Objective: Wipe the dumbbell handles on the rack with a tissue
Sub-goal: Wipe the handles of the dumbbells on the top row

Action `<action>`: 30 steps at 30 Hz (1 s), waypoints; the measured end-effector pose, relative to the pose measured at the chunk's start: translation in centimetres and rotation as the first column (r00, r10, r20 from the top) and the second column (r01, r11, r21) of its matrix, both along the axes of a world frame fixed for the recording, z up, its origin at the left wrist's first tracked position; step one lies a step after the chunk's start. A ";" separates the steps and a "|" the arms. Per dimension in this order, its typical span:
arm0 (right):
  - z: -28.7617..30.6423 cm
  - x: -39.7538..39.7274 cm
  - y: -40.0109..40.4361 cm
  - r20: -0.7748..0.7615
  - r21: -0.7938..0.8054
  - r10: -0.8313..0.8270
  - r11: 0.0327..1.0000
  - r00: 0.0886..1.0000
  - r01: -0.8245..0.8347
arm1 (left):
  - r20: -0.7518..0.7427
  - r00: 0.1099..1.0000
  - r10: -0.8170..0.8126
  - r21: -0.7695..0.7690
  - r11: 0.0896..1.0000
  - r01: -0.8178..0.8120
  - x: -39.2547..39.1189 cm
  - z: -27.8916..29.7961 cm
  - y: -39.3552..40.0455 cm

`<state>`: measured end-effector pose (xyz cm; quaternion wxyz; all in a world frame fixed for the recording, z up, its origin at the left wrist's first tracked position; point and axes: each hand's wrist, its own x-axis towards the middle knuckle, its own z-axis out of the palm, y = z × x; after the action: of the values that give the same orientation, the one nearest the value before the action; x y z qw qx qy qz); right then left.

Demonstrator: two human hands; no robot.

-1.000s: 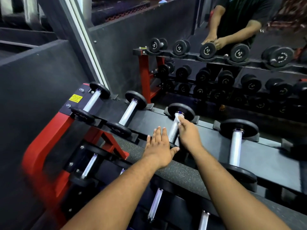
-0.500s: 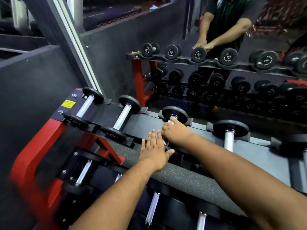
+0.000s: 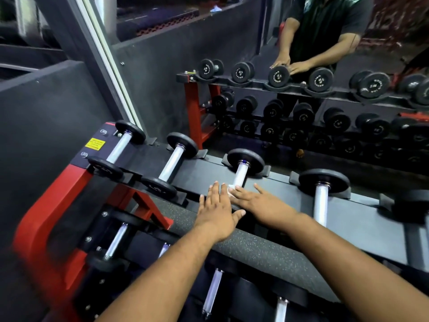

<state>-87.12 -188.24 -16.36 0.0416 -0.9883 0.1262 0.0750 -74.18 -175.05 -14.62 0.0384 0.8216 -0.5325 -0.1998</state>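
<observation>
- Rack (image 3: 204, 173) top tier runs left to right in front of you; dark shelf, red frame (image 3: 44, 212) at its left end, yellow label (image 3: 94, 143) on the end plate.
- Your left hand (image 3: 217, 212) lies flat, palm down, on the shelf just left of the third dumbbell (image 3: 243, 166). Fingers (image 3: 214, 191) straight and spread, holding nothing.
- Your right hand (image 3: 257, 202) lies over the near end of that dumbbell's handle (image 3: 240, 175), fingers stretched out to the left, tips beside your left hand.
- Tissue (image 3: 229, 191): only a small white scrap shows, under your right fingertips, against the handle's near end. Looks pressed rather than pinched; a thumb grip underneath can't be made out.
- Far part of the handle is bare, up to the far plate. Near plate is hidden by your hands.
- First dumbbell (image 3: 119, 147) and second dumbbell (image 3: 173, 161) sit in their cradles to your left, apart from both hands.
- Fourth dumbbell (image 3: 321, 201) sits to the right; your right forearm crosses in front of its near end.
- Lower tier holds more dumbbells, handles showing below your arms.
- Mirror (image 3: 301, 101) behind the rack reflects the weights and a person in a dark shirt with both hands at the rack.
</observation>
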 end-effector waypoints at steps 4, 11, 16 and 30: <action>-0.4 0.9 -1.6 0.165 0.040 -0.261 0.965 0.951 0.258 | -0.001 1.000 0.003 0.008 1.000 -0.003 0.1 0.0 -0.2; -2.1 0.8 0.8 0.291 0.586 -0.453 0.781 0.843 0.217 | 0.007 1.000 -0.002 0.017 1.000 0.002 0.1 0.2 -0.1; -1.7 4.1 0.0 0.207 0.809 -0.740 0.497 0.640 0.314 | 0.007 1.000 0.004 0.028 1.000 -0.004 0.0 0.3 -0.1; 0.6 6.7 -1.2 -0.309 0.878 -0.909 -0.386 0.280 -0.283 | 0.007 1.000 0.006 0.056 0.998 -0.006 0.0 0.6 -0.2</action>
<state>-80.44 -189.46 -15.76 0.8045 -0.3069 0.3999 -0.3139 -74.18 -175.21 -14.00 0.0142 0.8247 -0.5244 -0.2116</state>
